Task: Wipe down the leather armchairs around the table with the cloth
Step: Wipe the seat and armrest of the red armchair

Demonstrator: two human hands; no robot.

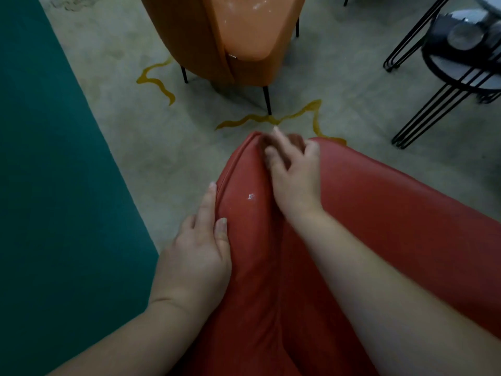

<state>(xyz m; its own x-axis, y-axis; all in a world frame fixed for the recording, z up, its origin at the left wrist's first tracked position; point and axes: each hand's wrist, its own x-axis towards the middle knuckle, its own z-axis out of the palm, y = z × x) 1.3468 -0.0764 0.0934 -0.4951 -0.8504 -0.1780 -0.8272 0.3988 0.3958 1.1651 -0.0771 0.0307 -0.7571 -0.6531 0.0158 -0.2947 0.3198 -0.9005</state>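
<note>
Red armchair (pixel 379 213) fills the near right, its top edge under both my hands. Left hand (pixel 200 256) lies flat along the chair's left seam, fingers (pixel 207 202) straight and close together; right hand (pixel 292 172) sits farther along near the tip, fingers spread and blurred over a dark reddish patch that may be the cloth, cannot tell. Orange armchair (pixel 244 31) stands far, well apart, on the grey floor (pixel 122 104); black wire-legged surface (pixel 461 63) far right.
</note>
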